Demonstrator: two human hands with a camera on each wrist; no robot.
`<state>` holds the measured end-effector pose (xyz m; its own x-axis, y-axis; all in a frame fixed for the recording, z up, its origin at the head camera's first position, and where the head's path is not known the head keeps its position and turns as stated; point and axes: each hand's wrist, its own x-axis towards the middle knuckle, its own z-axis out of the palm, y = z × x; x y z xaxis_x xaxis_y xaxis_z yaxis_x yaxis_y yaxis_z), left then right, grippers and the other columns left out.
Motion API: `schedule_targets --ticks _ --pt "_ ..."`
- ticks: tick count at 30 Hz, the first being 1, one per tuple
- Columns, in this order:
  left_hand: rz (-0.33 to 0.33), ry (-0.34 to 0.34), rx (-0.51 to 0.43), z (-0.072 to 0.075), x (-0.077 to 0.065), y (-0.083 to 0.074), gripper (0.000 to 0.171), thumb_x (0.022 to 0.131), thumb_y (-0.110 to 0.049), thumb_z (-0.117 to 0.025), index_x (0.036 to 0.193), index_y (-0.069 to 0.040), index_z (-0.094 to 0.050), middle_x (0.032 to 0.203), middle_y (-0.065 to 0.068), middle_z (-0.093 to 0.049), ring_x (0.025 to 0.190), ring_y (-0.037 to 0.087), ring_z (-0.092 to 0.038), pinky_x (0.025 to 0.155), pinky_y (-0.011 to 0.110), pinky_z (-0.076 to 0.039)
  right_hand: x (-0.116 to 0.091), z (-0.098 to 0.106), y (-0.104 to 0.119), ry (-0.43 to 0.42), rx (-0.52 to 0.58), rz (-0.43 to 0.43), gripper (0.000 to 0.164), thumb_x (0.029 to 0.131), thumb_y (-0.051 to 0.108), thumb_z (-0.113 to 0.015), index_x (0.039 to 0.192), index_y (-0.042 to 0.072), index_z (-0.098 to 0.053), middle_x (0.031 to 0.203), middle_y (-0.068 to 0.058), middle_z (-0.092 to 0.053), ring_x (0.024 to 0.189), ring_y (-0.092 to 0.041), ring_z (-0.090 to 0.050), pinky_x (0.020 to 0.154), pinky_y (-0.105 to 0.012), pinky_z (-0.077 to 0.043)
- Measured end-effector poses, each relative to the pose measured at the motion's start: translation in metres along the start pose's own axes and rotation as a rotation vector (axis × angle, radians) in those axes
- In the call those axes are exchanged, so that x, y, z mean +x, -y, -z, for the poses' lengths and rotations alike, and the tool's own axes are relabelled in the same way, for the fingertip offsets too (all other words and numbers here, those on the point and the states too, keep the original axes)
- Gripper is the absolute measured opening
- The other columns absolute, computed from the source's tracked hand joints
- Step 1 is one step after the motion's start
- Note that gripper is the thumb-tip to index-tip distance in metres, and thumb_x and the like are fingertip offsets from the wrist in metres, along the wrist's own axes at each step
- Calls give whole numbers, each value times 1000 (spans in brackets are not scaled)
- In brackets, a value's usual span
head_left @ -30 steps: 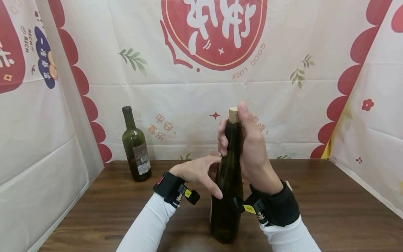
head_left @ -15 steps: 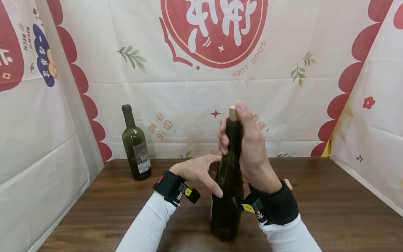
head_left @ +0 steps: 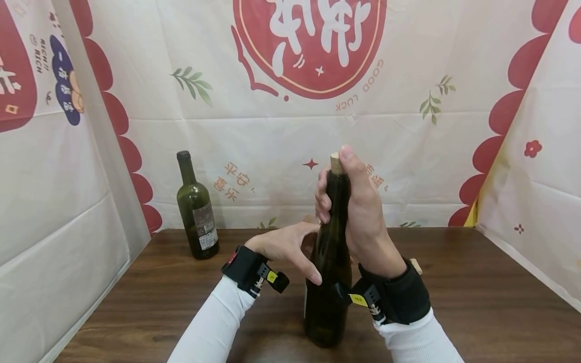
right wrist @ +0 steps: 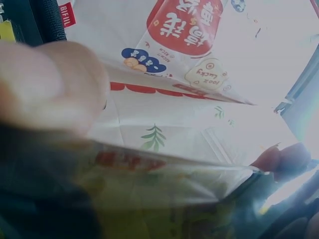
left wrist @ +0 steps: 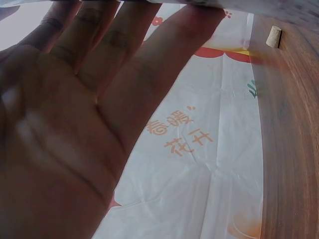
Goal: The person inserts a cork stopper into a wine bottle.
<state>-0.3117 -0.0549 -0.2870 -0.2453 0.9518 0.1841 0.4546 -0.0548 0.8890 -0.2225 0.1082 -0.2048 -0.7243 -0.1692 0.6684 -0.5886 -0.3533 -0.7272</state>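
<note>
A dark green wine bottle [head_left: 327, 307] stands upright on the table, with a cork [head_left: 336, 164] sticking up out of its mouth. My left hand [head_left: 287, 246] is around the bottle's body, thumb at the near side and the other fingers mostly hidden behind the glass. Higher up, my right hand [head_left: 365, 217] grips the neck, its fingers wrapped past the far side and its thumb pressed against the cork's side. The left palm [left wrist: 55, 129] fills much of the left wrist view. Dark glass of the bottle [right wrist: 159, 209] crosses the lower right wrist view.
A second green wine bottle [head_left: 196, 217] with a label stands uncorked at the back left of the wooden table [head_left: 454, 302]. A loose cork [left wrist: 273, 37] lies on the table, partly behind the right wrist in the head view. Printed cloth [head_left: 281, 136] encloses the back and sides.
Both hands and the bottle keep nearly the same pose. The right thumb and wrist have shifted very slightly left, showing more of the loose cork behind.
</note>
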Motion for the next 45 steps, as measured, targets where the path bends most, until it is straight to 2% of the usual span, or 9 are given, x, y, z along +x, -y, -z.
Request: schedule_targets --ticks 7,13,20,26,32,40,45 --pt "-2 -9 39 1 0 0 67 82 -8 -82 143 -1 -54 132 1 -63 123 14 -56 113 41 -44 1 1 0 -3 -8 2 55 111 46 -38 75 9 -56 59 -5 -48 46 -22 -44 45 -31 -45" --pt "-10 -1 23 0 1 0 65 83 -6 -82 141 1 -55 129 3 -65 120 15 -58 113 42 -45 0 1 0 3 4 -1 54 111 46 -39 75 9 -56 60 -5 -48 46 -21 -43 45 -31 -45" --pt "-12 19 -2 0 4 2 60 84 -2 -79 137 6 -52 121 4 -67 110 16 -63 106 47 -51 1 3 1 4 -13 8 56 112 46 -36 75 8 -55 60 -5 -46 46 -22 -42 45 -31 -43" --pt "-15 35 -9 1 5 0 61 85 -3 -79 138 7 -52 122 4 -67 112 16 -63 108 47 -50 0 2 3 1 -16 18 57 112 44 -35 74 8 -55 60 -5 -45 45 -22 -40 43 -32 -42" --pt "-13 14 20 2 4 -1 65 84 -9 -81 141 2 -53 128 3 -66 120 16 -58 112 43 -45 1 0 4 -4 -4 34 56 112 44 -36 73 8 -55 59 -5 -45 44 -22 -40 43 -32 -42" --pt "-5 17 24 1 3 2 65 84 -11 -81 141 4 -52 125 2 -67 115 15 -60 110 44 -48 1 -1 2 -13 -17 47 54 112 42 -37 74 8 -55 59 -5 -44 43 -22 -39 42 -32 -42" --pt "-9 32 -5 1 4 3 64 85 -9 -80 140 6 -51 122 3 -68 113 16 -62 108 46 -50 1 -1 3 -20 -16 48 54 112 41 -36 73 8 -55 58 -5 -44 43 -22 -39 42 -32 -41"
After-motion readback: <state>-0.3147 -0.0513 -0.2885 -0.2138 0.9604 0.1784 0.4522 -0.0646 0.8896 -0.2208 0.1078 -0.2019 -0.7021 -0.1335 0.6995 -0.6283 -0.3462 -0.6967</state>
